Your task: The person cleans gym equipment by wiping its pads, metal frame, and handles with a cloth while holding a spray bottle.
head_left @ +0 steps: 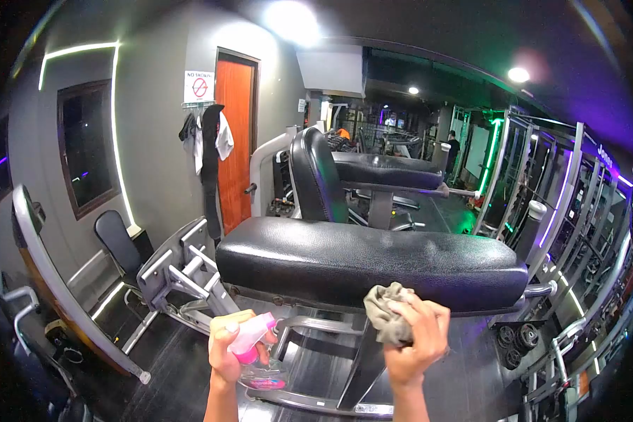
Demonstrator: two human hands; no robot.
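In front of a black pad, a person's left hand grips a spray bottle while the right hand clutches a bunched cloth, any wiping done or left impossible to gauge.

On your side of the long black pad, your left hand holds a pink-topped spray bottle and your right hand holds a scrunched-up rag.

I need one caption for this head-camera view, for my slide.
Left hand with a pink-topped spray bottle and right hand with a crumpled cloth, before a black gym pad.
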